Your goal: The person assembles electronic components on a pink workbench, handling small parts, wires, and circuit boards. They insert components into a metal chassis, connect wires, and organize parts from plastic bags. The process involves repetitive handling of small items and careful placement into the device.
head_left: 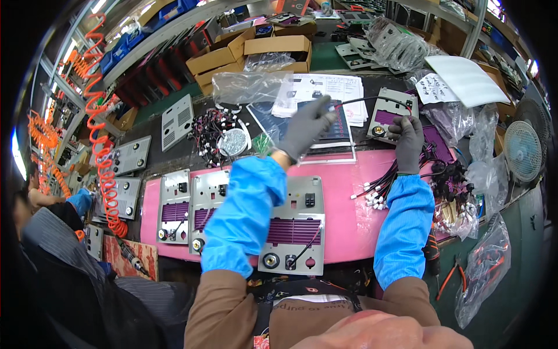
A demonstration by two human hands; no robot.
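Note:
My left hand (307,129), in a grey glove, reaches over the papers with its fingers pinched at one end of a black cable (372,99). The cable arcs across to my right hand (408,142), also gloved, whose fingers are closed around its other part. My right fingertips are over the lower right of a grey metal panel (383,107) with a purple grille and a round fitting. Below my hands, similar panels lie in a row on the pink mat: a large one (299,203) and two more (174,195) to the left, partly hidden by my left arm.
Black cables with white connectors (381,195) lie beside my right forearm. A wire pile (212,136) and a dish of small parts (232,142) sit left. Pliers (452,278), a screwdriver (433,256) and a fan (523,150) are right. Another person (64,256) works at left near coiled orange hoses (96,116).

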